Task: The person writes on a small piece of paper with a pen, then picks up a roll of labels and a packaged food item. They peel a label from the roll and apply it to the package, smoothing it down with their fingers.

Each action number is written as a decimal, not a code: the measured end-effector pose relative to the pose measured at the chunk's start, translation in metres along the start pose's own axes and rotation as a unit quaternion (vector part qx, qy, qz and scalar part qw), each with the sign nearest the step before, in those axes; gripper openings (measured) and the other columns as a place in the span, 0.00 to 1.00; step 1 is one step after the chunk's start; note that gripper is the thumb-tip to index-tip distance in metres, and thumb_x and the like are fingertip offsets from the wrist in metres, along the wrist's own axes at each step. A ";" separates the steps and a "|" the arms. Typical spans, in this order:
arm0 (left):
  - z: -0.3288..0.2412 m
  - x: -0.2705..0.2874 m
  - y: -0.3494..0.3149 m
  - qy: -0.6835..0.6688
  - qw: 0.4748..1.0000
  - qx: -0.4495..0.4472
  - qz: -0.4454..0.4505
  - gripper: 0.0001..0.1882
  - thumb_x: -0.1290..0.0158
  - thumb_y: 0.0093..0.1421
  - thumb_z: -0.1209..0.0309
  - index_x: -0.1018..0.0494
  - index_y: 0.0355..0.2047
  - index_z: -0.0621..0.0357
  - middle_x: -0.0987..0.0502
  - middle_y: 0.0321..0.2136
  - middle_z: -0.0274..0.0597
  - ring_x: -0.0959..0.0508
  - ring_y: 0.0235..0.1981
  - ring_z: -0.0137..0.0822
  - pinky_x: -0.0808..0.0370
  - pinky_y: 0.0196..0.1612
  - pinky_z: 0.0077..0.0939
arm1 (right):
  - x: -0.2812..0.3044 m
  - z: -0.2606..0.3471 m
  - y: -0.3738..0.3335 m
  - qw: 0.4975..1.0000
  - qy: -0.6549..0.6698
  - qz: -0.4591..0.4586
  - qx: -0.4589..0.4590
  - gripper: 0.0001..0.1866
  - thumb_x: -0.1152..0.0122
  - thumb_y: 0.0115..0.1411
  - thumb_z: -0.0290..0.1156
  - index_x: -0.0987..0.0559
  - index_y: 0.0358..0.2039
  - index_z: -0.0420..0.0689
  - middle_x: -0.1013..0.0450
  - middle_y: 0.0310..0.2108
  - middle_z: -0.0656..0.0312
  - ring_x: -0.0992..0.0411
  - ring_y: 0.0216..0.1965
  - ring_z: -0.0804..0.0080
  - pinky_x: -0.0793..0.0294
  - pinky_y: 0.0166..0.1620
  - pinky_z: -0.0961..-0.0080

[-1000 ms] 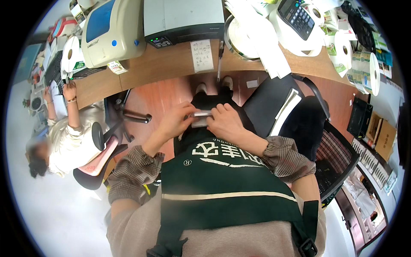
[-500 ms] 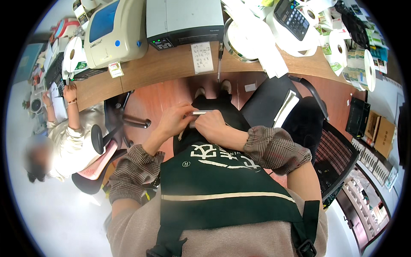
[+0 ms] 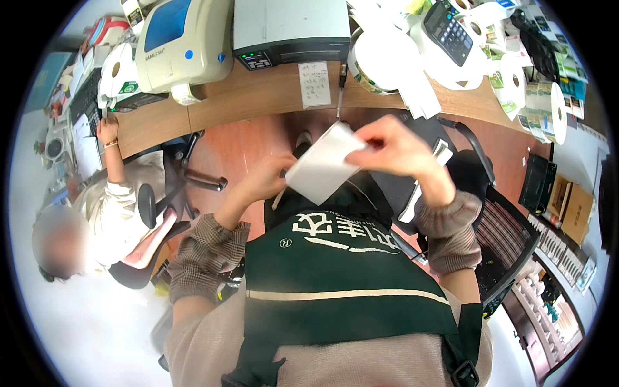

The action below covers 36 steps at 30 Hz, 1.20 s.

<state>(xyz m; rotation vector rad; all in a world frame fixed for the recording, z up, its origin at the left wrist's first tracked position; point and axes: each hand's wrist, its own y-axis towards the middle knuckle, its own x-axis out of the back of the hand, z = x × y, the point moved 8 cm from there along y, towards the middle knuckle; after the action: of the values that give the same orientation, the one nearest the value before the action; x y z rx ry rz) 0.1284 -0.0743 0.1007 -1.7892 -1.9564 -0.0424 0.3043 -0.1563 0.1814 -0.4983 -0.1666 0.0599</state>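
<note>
In front of my dark green apron [image 3: 342,284], a white flat paper sheet or thin stack [image 3: 322,165] is tilted between my hands. My left hand [image 3: 267,177] pinches its left edge. My right hand [image 3: 396,147], slightly smeared by motion, grips its upper right side with thumb and fingers. Whether it is one sheet or several I cannot make out. To the right, a narrow white paper bundle [image 3: 411,205] lies on the black chair, partly behind my right arm.
A desk [image 3: 245,97] holds a beige label printer [image 3: 187,48] with a strip hanging out, a grey printer [image 3: 290,29], label rolls [image 3: 512,84] and a calculator [image 3: 449,35]. At left sits another person [image 3: 132,206], arm on the desk. A mesh chair [image 3: 509,248] stands right.
My right hand has moved up and right, and the white paper, seen edge-on before, now shows its broad face. The strip at the beige printer hangs out differently.
</note>
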 end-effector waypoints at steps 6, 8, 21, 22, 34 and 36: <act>-0.052 0.012 0.022 -0.471 0.869 0.152 0.024 0.29 0.62 0.66 0.49 0.33 0.52 0.63 0.25 0.42 0.52 0.23 0.43 0.40 0.29 0.47 0.27 | 0.034 -0.034 -0.001 0.969 0.230 -0.085 0.029 0.16 0.29 0.46 0.35 0.19 0.33 0.39 0.27 0.22 0.66 0.32 0.19 0.84 0.34 0.21 0.88; -0.107 -0.004 0.021 -0.636 0.741 0.125 0.174 0.34 0.63 0.64 0.45 0.39 0.56 0.65 0.25 0.42 0.52 0.23 0.42 0.39 0.27 0.45 0.28 | 0.033 -0.015 -0.003 0.985 0.163 -0.048 0.013 0.17 0.29 0.46 0.33 0.20 0.35 0.39 0.27 0.25 0.64 0.32 0.19 0.84 0.34 0.20 0.89; -0.111 0.016 0.046 -0.557 0.827 -0.032 -0.074 0.39 0.47 0.57 0.48 0.43 0.57 0.68 0.31 0.51 0.48 0.27 0.50 0.40 0.27 0.51 0.33 | 0.026 0.059 -0.065 0.934 0.044 -0.291 0.204 0.38 0.27 0.41 0.24 0.31 0.56 0.45 0.27 0.36 0.64 0.34 0.30 0.81 0.33 0.34 0.84; -0.106 0.014 0.048 -0.556 0.829 -0.031 -0.051 0.40 0.48 0.57 0.48 0.44 0.58 0.68 0.32 0.52 0.49 0.29 0.52 0.41 0.30 0.53 0.36 | 0.024 0.063 -0.068 0.924 0.030 -0.311 0.220 0.38 0.27 0.41 0.22 0.30 0.56 0.45 0.27 0.37 0.63 0.34 0.31 0.80 0.33 0.35 0.83; -0.113 0.014 0.061 -0.641 0.764 -0.058 -0.049 0.39 0.49 0.59 0.49 0.45 0.58 0.70 0.33 0.53 0.53 0.31 0.54 0.44 0.32 0.56 0.38 | 0.020 0.074 -0.093 0.856 -0.126 -0.435 0.249 0.29 0.27 0.39 0.22 0.25 0.45 0.43 0.34 0.46 0.53 0.32 0.46 0.63 0.31 0.46 0.72; -0.114 0.013 0.062 -0.657 0.751 -0.056 -0.041 0.39 0.46 0.57 0.51 0.45 0.58 0.70 0.33 0.53 0.52 0.31 0.54 0.44 0.33 0.56 0.38 | 0.023 0.067 -0.088 0.867 -0.087 -0.421 0.252 0.30 0.27 0.41 0.24 0.27 0.47 0.42 0.35 0.47 0.54 0.32 0.46 0.65 0.32 0.48 0.72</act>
<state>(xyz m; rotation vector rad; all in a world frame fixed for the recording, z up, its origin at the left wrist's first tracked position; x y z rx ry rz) 0.2236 -0.0925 0.1881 -1.9565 -2.9073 1.4822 0.3167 -0.1995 0.2851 0.1391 -0.5202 -0.7002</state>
